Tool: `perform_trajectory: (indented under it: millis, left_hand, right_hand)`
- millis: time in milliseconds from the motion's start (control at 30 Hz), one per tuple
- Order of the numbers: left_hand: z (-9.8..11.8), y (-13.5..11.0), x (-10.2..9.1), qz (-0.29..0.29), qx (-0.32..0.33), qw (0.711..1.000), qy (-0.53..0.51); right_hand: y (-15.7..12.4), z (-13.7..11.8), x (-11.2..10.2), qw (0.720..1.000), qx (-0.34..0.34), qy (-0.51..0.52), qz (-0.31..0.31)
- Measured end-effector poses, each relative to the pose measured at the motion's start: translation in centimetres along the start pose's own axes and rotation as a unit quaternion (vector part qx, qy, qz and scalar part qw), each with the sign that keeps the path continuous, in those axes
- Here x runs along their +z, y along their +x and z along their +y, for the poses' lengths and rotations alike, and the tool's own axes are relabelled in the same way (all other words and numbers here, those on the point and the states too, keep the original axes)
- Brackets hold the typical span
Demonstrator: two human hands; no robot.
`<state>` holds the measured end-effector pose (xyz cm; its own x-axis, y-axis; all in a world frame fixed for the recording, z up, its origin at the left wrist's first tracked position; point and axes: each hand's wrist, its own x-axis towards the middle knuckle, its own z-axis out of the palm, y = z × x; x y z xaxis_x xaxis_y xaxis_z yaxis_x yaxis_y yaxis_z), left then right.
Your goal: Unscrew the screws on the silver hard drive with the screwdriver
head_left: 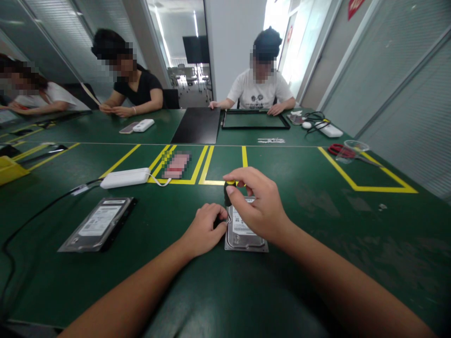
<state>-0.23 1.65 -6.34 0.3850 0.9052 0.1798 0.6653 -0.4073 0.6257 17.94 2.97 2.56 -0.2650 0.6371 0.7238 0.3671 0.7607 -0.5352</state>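
Note:
In front of me a silver hard drive [243,239] lies label up on the green table. My right hand [264,202] grips a screwdriver [229,193] with a black and yellow handle, fingers round its top. The tool stands nearly upright, its shaft going down at the drive's left edge. At that same edge is my left hand [206,230], thumb and fingers curled against the drive close to the screwdriver's tip. Where the tip meets the drive is hard to see. A second hard drive [100,223] rests to the left, apart from both hands.
A white power strip [125,178] with a black cable lies left of centre, near a blurred pink phone [177,165]. Yellow tape marks the table [352,263]. Red-handled scissors [341,150] and a clear cup [354,146] are at right. Co-workers sit opposite, one touching a black frame [255,127].

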Motion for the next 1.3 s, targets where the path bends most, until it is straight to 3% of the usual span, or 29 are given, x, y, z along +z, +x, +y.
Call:
perform_trajectory:
  millis: [1300]
  left_hand:
    - [-0.08, 0.05, 0.09, 0.005, 0.000, 1.000, 0.002]
  right_hand:
    - [0.00, 0.38, 0.16, 1.000, 0.008, -0.013, -0.009]
